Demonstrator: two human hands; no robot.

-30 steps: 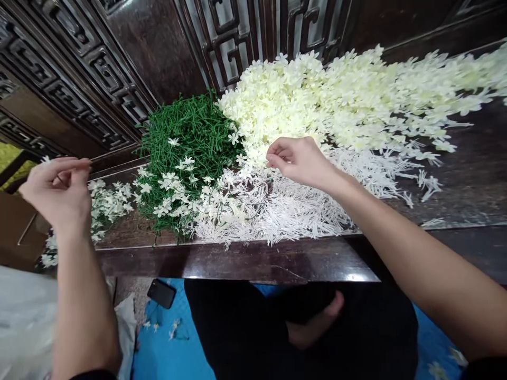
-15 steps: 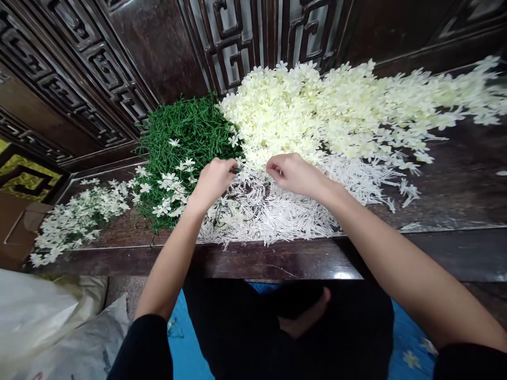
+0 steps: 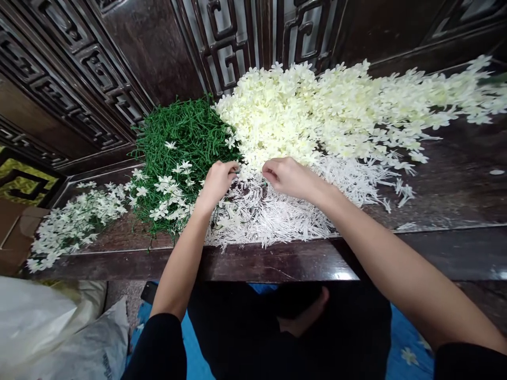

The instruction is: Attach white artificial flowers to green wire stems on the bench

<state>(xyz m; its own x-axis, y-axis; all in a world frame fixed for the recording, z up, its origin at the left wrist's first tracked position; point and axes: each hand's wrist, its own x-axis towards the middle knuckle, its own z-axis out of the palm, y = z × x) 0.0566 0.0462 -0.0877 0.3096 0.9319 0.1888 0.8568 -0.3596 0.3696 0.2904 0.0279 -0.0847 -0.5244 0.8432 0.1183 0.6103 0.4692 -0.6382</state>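
My left hand (image 3: pixel 217 179) and my right hand (image 3: pixel 288 177) meet, both with fingers pinched, at the near edge of a big heap of cream artificial flowers (image 3: pixel 336 111). What the fingertips pinch is too small to name. Under and before both hands lies a pile of white plastic stamen pieces (image 3: pixel 277 214). To the left of my left hand is a mound of green plastic stems (image 3: pixel 182 132), some with white flowers fitted. A row of finished white flower sprigs (image 3: pixel 75 219) lies further left on the dark wooden table (image 3: pixel 257 261).
Carved dark wooden panels (image 3: pixel 119 68) rise behind the table. White plastic bags (image 3: pixel 51 327) sit on the floor at lower left. A dark phone (image 3: pixel 146 293) lies on a blue mat (image 3: pixel 194 353) by my legs, under the table edge.
My left hand came in from the far left, over the finished sprigs, to the middle beside my right hand. My right hand stayed near the flower heap's edge.
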